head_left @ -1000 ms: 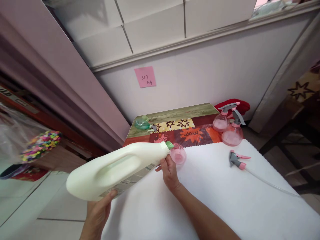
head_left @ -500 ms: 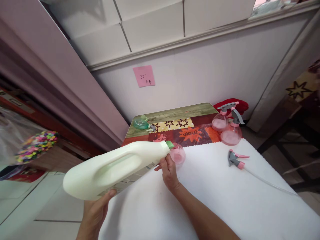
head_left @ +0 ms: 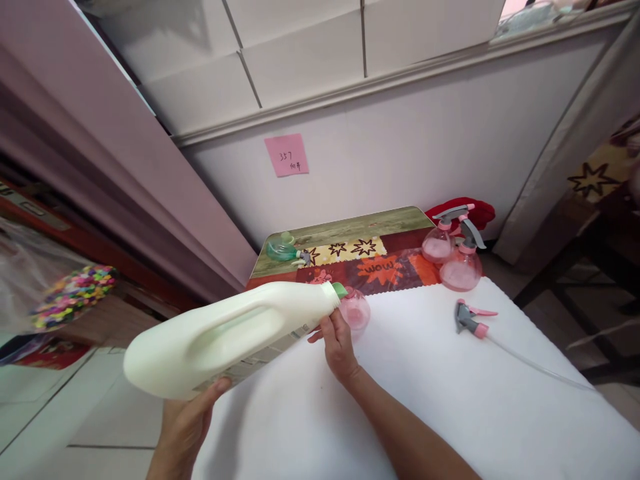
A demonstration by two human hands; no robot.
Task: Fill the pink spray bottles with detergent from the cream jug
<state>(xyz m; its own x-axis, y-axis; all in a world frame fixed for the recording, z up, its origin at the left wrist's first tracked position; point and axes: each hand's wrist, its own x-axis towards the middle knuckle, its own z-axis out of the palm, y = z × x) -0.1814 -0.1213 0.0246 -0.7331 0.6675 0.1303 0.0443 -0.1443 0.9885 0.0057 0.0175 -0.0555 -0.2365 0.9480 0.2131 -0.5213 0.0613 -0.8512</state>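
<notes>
My left hand (head_left: 187, 423) grips the base of a big white jug (head_left: 227, 337) with a green spout, tipped almost flat. Its spout rests over the open neck of a small round pink bottle (head_left: 356, 310) standing on the white cloth (head_left: 425, 400). My right hand (head_left: 339, 343) holds that pink bottle from the near side, fingers curled around its lower left. Whether liquid is flowing cannot be seen.
A loose pink-and-grey spray head with a long clear tube (head_left: 470, 320) lies on the cloth to the right. Two pink spray bottles (head_left: 457, 257) stand at the back right before a red cloth (head_left: 475, 212). A green spray bottle (head_left: 283, 250) lies at the back left.
The jug's base has drifted slightly left and down in my left hand. The right hand and pink bottle have stayed in place.
</notes>
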